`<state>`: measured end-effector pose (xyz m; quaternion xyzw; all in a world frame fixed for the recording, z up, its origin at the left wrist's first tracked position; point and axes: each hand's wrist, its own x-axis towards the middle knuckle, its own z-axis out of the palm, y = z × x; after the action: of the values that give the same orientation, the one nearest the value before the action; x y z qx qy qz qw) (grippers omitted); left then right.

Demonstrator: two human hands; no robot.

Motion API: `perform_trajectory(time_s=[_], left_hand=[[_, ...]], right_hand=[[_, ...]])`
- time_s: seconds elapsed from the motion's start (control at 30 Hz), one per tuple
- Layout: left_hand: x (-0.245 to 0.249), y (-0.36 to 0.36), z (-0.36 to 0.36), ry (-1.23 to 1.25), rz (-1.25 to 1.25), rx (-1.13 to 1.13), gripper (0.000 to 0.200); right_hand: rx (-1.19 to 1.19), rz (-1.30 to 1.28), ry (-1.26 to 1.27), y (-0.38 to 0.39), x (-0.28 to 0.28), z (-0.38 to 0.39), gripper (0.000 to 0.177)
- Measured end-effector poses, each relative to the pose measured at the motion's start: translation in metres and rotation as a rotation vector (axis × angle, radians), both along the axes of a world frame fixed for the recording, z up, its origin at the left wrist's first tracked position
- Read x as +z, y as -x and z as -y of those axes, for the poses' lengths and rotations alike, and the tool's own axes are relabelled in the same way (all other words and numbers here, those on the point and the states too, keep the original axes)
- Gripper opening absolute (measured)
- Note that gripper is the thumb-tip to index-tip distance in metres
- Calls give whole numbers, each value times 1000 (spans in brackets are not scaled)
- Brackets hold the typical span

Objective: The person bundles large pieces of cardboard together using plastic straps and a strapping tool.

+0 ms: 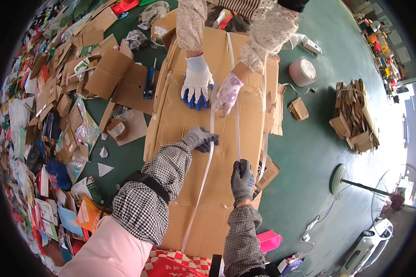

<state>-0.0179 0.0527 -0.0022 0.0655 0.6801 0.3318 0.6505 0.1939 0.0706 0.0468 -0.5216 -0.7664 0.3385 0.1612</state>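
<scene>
A large flattened stack of cardboard (185,184) lies in front of me, with white strapping bands running lengthwise over it. My left hand (201,139), in a grey glove, has its fingers closed on the left white strap (201,189). Lower and to the right, my right hand (242,182) is a fist around the right white strap (237,134), which stretches away from it. Across the stack, another person's white-and-blue gloved hand (198,85) rests on the cardboard. That person's other hand, in a purple patterned glove (229,95), is between the two straps.
Heaped cardboard and mixed waste (55,97) fill the left side. On the green floor to the right are a white bucket (302,72), a tied cardboard bundle (356,115), a standing fan (379,196) with a cable, and a pink container (269,241).
</scene>
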Motion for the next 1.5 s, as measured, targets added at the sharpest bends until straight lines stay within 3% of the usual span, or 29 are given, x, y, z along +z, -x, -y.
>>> perform_trajectory(time_s=[0.17, 0.27, 0.4, 0.47, 0.53, 0.63, 0.8, 0.87, 0.93, 1.0, 1.03, 1.1, 1.13, 1.23, 1.27, 1.33, 1.4, 1.5], left_hand=[[-10, -1, -2, -5, 9, -27, 33], [0, 0, 2, -52, -34, -9, 32], [2, 0, 3, -105, -64, 22, 31], [3, -4, 3, -120, -85, 52, 30], [8, -10, 4, -93, -189, 121, 30], [2, -20, 7, -166, -167, 250, 26], [-18, -40, 45, -399, -166, 384, 26], [-42, -63, 71, -624, -219, 609, 31], [14, -91, 100, -510, -364, 520, 40], [63, -121, 119, -384, -306, 438, 41], [62, -135, 122, -392, -303, 444, 41], [54, -163, 111, -470, 178, 561, 44], [73, -163, 98, -403, 229, 514, 50], [107, -152, 93, -507, 394, 459, 50], [108, -151, 95, -506, 452, 532, 47], [114, -148, 102, -480, 572, 674, 36], [119, -144, 104, -437, 512, 763, 27], [120, -145, 105, -482, 607, 806, 22]], right_hand=[[1, -28, 1, -14, 3, 24, 8], [-129, -61, 225, -14, 8, 28, 8], [89, 177, -244, -24, 7, 21, 11], [29, 225, -346, -36, 7, 18, 11], [39, 217, -307, -40, 23, 24, 12], [-43, 49, 90, -44, 30, 47, 13], [121, 95, -105, -50, 52, 76, 13], [127, 76, -140, -58, 55, 75, 13], [183, 195, -253, -65, 62, 72, 14], [203, 199, -272, -68, 62, 80, 14], [168, 143, -144, -65, 61, 88, 14], [136, 20, 83, -54, 77, 108, 18], [92, 34, 235, -49, 78, 117, 19], [91, 41, 112, -43, 100, 124, 19], [87, 42, 108, -47, 97, 117, 19], [352, 279, -118, -67, 78, 98, 18], [452, 399, -292, -97, 64, 73, 19], [426, 363, -491, -147, 59, 59, 19]])
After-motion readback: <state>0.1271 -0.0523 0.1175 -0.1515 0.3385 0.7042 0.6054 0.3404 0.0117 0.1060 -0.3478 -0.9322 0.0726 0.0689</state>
